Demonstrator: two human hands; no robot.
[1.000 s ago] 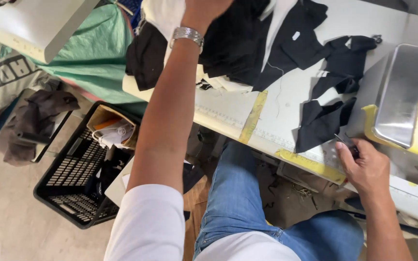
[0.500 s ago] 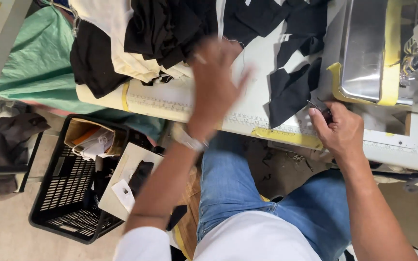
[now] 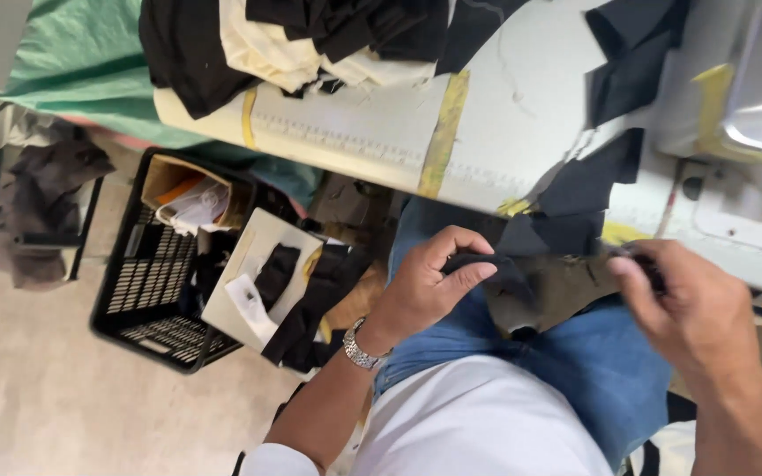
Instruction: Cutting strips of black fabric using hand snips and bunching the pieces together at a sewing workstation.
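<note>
While seated at the white tabletop (image 3: 504, 115): left hand (image 3: 429, 286) clenched on one end of a black fabric piece (image 3: 522, 264) over the lap, just below the tabletop edge. Right hand (image 3: 690, 304) pinching the opposite end, fingers closed. More black cut pieces (image 3: 628, 66) on the tabletop above. Black plastic crate (image 3: 156, 291) on the floor, left of the knee.

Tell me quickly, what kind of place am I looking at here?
Probably a garment sewing workshop. Cut black fabric pieces lie on a white worktable with a ruler scale along its edge, stacked cloth sits on it, and a black crate of scraps stands on the floor.
</note>
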